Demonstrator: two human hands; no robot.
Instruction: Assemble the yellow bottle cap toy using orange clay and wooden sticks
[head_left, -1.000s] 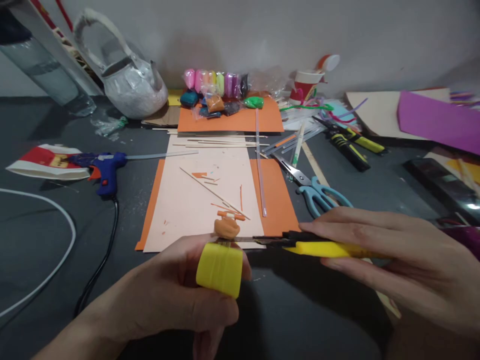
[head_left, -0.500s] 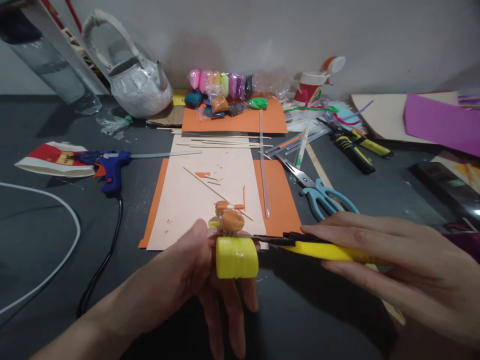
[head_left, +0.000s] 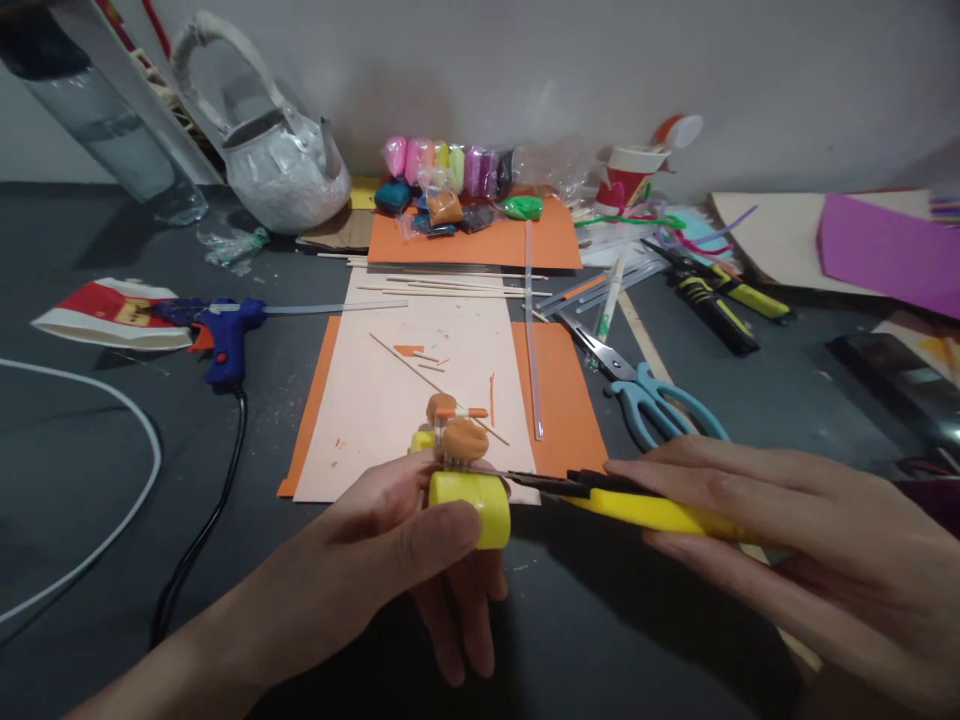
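"So, nearest first: hands?"

"Left hand (head_left: 390,550): thumb clamped on a yellow cylinder (head_left: 491,510), lower fingers loose, those behind hidden. Right hand (head_left: 795,550): fingers pinched round a yellow-and-black tool (head_left: 630,507), its rear end lost in the grip; hand cut off at frame right. Tool's tip hard to separate from the piece."

"And the piece?"

"Cylinder smooth, bright, held at the pale sheet's (head_left: 330,440) near edge. Orange lump (head_left: 465,440) just above it."

"Farthest?"

"Silvery kettle (head_left: 289,185), by the wall."

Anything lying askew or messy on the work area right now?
An orange scrap and short stick bits lie loose on the pale sheet; one long stick slants across it, while the sticks behind run sideways.
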